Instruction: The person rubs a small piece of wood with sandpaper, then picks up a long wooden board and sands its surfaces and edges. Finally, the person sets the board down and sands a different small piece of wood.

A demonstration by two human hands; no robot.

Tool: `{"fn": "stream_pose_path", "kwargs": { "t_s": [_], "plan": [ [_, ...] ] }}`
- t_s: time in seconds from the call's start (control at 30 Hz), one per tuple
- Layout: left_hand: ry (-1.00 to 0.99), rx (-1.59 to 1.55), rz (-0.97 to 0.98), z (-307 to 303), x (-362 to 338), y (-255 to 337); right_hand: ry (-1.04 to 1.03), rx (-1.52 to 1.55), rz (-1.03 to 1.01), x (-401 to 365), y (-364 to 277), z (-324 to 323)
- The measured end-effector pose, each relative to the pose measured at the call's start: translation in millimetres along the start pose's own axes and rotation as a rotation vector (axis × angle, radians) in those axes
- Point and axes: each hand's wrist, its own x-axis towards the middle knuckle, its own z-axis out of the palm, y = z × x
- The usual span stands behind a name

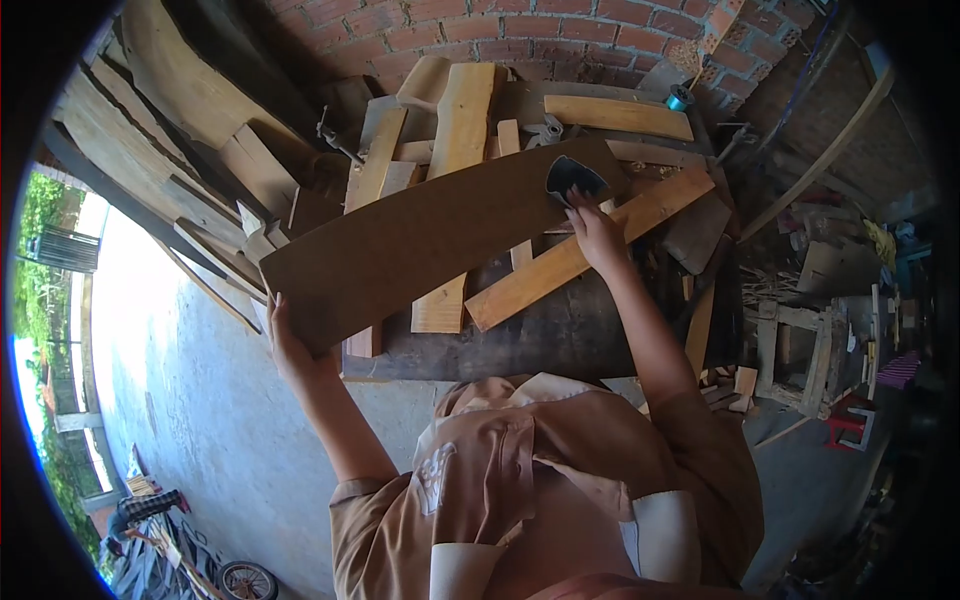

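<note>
A long, slightly curved brown wooden board [420, 245] is held up at a slant above the workbench. My left hand [289, 342] grips its lower left end, with some fingers hidden behind the wood. Near the board's upper right end lies a dark piece of sandpaper [570, 180] with a pale edge. My right hand [598, 232] has its fingers on that sheet, pressing it against the board's face. Below the board, a flat orange-brown plank [590, 250] lies diagonally across the bench.
The dark workbench [560, 335] carries several more planks, a pale upright plank [465, 110] among them, and a spool of teal thread [680, 97]. Large curved timber slabs [190, 80] lean at the left. A brick wall [500, 35] stands behind; a red stool [850, 422] is at right.
</note>
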Motion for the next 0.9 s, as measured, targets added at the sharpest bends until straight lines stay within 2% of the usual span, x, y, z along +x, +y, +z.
{"fn": "stream_pose_path", "kwargs": {
  "t_s": [0.07,0.13,0.2,0.23,0.3,0.37,0.4,0.47,0.53,0.6,0.63,0.7,0.77,0.83,0.87,0.9],
  "plan": [
    [-0.023,0.003,-0.015,1,4,4,-0.115,-0.024,-0.068,-2,-55,-4],
    [-0.041,0.012,-0.032,7,0,8,-0.139,-0.090,-0.291,-19,-120,0],
    [0.029,0.047,-0.013,16,-3,12,-0.281,0.068,-0.515,-35,-152,-10],
    [0.022,0.053,-0.010,14,-2,13,-0.290,0.074,-0.512,-37,-143,-10],
    [-0.053,0.039,-0.022,7,-1,11,-0.151,-0.081,-0.254,-32,-85,1],
    [-0.048,0.027,-0.016,4,-1,6,0.036,0.164,0.110,-21,-14,4],
    [-0.045,0.030,-0.019,3,-2,5,-0.007,0.155,0.203,-13,-3,-7],
    [-0.056,0.017,-0.031,7,-4,8,-0.115,0.077,0.333,-2,-51,-10],
    [-0.057,0.005,-0.046,11,-8,10,-0.053,-0.021,-0.083,-20,-114,10],
    [-0.030,0.001,-0.051,15,-7,13,-0.128,0.094,-0.433,-40,-167,2],
    [-0.030,0.002,-0.042,15,-7,15,-0.124,0.100,-0.439,-40,-164,4],
    [-0.068,-0.038,-0.036,14,-8,13,-0.087,0.092,-0.391,-47,-135,7],
    [-0.062,-0.034,-0.038,7,-5,9,0.002,0.071,0.025,-31,-57,19],
    [-0.061,-0.019,-0.053,5,-5,8,0.161,0.267,0.213,-14,19,26],
    [-0.064,-0.027,-0.048,7,-7,9,0.156,0.266,0.216,-15,8,24],
    [-0.066,-0.042,-0.037,10,-8,10,0.099,0.082,0.184,-12,-23,17]
  ]
}}
